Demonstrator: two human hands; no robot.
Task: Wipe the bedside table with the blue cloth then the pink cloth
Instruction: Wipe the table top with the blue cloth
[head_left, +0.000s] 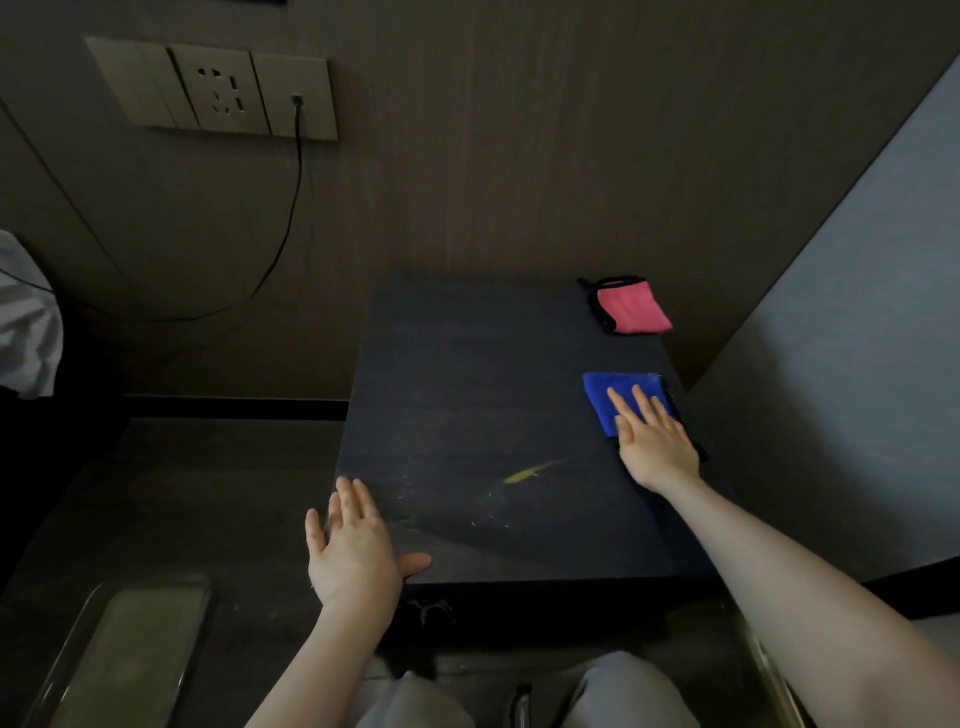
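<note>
The dark bedside table (467, 395) fills the middle of the view. A folded blue cloth (610, 397) lies near its right edge. My right hand (655, 441) rests flat on the cloth's near part, fingers spread and extended. A folded pink cloth (631, 310) with black trim sits in the far right corner, untouched. My left hand (353, 551) lies flat on the table's near left corner, fingers apart, thumb along the front edge, holding nothing. A yellowish smear (532, 472) and small pale specks mark the tabletop near the front.
A wall socket panel (218, 91) with a black cable (291, 208) plugged in hangs at the upper left. A grey wall (857, 338) borders the table's right side. White bedding (26, 317) shows at the left edge. My knees are at the bottom.
</note>
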